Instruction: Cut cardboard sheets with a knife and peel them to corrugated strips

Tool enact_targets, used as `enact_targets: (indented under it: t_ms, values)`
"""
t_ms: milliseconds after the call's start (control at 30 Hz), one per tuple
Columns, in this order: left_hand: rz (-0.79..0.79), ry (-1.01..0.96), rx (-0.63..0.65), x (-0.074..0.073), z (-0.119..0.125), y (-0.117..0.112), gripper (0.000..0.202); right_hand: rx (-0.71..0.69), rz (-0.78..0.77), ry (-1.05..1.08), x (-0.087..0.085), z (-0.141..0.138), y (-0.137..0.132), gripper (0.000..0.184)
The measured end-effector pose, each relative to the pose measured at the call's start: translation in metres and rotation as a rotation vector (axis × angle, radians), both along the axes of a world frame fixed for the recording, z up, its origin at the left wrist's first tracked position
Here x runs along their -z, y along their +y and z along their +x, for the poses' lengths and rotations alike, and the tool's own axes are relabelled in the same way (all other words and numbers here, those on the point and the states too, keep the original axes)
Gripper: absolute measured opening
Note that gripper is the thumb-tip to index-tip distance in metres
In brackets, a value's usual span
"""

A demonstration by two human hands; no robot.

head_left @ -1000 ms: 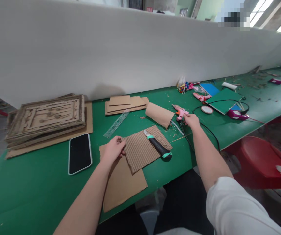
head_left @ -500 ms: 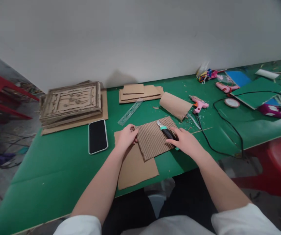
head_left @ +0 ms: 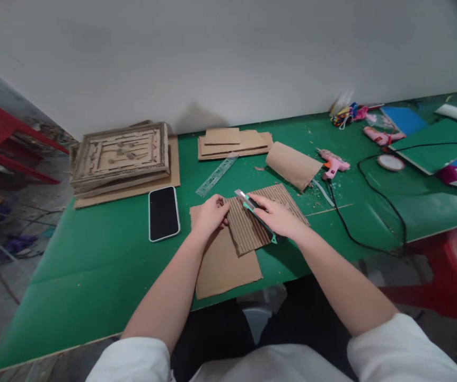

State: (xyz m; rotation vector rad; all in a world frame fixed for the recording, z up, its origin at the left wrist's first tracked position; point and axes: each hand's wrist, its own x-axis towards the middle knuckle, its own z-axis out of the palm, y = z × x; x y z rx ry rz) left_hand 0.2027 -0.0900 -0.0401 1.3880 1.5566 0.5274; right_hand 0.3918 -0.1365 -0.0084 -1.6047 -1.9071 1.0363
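My right hand [head_left: 278, 216] is closed on a black and green utility knife [head_left: 261, 218], its blade pointing to the upper left over a ribbed piece of corrugated cardboard [head_left: 248, 233]. The upper left edge of that ribbed piece is pinched in my left hand [head_left: 213, 213]. Beneath it lies a flat brown cardboard sheet [head_left: 224, 273], partly covered by the ribbed piece and my left hand.
Left of my hands are a phone [head_left: 164, 214] and a stack of cardboard panels [head_left: 123, 156]. Behind are a clear ruler [head_left: 217, 174], cardboard pieces [head_left: 222, 137] and a curled cardboard sheet [head_left: 294, 164]. A pink glue gun [head_left: 335, 164] trails a black cord on the right.
My right hand has moved left with the utility knife, bringing its blade nearer my left hand. The left hand keeps its hold on the ribbed cardboard. The whole view has shifted slightly.
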Motion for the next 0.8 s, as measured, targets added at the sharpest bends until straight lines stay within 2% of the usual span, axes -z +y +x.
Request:
enact_targets:
  t_ms: [167,433,600,700,800]
  values:
    - [0.013,0.014,0.006,0.003,0.0,0.001,0.012,-0.065,-0.018,0.039,0.01,-0.009,0.004,0.046]
    - [0.059,0.046,0.009,-0.003,0.004,-0.003,0.025,-0.064,-0.049,0.072,0.007,-0.007,0.002,0.045]
    - [0.058,0.046,0.022,0.001,0.003,-0.001,0.017,-0.03,-0.067,0.094,0.007,-0.007,0.005,0.043]
    - [0.044,0.017,0.017,0.003,0.002,0.0,0.016,0.025,-0.021,0.028,0.005,-0.008,0.004,0.044]
    - [0.047,0.017,0.02,0.003,0.002,0.0,0.016,-0.002,-0.028,-0.109,-0.001,-0.011,0.002,0.043]
